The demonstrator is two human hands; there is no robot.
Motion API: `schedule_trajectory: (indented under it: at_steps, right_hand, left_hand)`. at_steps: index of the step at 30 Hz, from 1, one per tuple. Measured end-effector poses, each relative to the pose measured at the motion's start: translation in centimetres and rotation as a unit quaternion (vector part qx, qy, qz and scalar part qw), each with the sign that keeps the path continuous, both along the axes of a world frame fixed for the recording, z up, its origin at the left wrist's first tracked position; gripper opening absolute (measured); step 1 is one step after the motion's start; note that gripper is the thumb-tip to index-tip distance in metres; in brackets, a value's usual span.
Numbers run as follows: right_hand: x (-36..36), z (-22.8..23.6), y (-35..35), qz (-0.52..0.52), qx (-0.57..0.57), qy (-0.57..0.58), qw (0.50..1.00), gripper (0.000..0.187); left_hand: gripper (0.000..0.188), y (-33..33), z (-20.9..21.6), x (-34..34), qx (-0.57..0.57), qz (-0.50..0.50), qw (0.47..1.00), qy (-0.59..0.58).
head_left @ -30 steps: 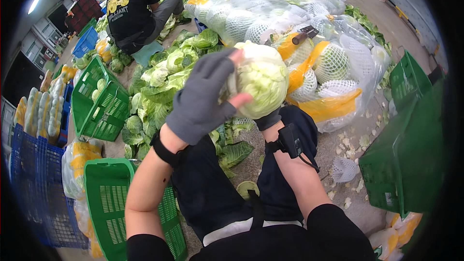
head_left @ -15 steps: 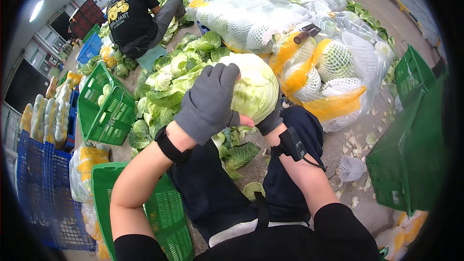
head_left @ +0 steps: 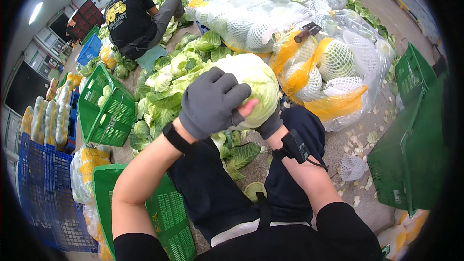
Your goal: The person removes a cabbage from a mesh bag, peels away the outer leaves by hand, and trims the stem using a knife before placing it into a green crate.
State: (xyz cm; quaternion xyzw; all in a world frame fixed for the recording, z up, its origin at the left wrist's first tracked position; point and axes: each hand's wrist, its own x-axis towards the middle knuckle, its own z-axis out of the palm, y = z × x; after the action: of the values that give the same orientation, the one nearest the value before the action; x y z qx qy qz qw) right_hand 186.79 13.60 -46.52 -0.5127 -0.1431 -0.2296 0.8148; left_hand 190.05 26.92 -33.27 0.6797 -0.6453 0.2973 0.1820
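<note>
A pale green cabbage (head_left: 258, 84) is held up between my two hands, above my knees. My left hand (head_left: 215, 101), in a grey glove with the thumb tip bare, lies against its left side, fingers bent over the surface. From beneath and the right, my right hand (head_left: 270, 124) supports it; that glove is mostly hidden behind the cabbage, and its fingers do not show. Just beyond my left hand rises a heap of loose cabbage leaves (head_left: 169, 89).
Bagged cabbages in foam nets (head_left: 333, 63) lie ahead and right. Green crates stand at left (head_left: 108, 108), near left (head_left: 164, 212) and right (head_left: 411, 150). Blue crates (head_left: 50, 188) stand far left. Another person (head_left: 133, 19) sits at the back left. An empty foam net (head_left: 352, 168) lies on the floor.
My left hand has slid slightly down and turned on the cabbage; its fingers are more bent and its thumb now shows against the side. The cabbage and right hand stay nearly in place.
</note>
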Motion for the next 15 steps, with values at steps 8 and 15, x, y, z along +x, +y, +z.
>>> schedule_trajectory:
  at_steps: [8,15]
  right_hand:
    - [0.2,-3.0,0.1,0.186,0.462,0.021,0.867,0.056]
    - [2.1,-5.0,-0.7,0.116,0.371,-0.035,0.921,0.062]
  left_hand:
    - [0.019,-0.5,2.7,3.8,-0.245,0.186,0.853,0.422]
    - [0.049,2.6,-0.7,1.0,-0.1,0.114,0.916,0.371]
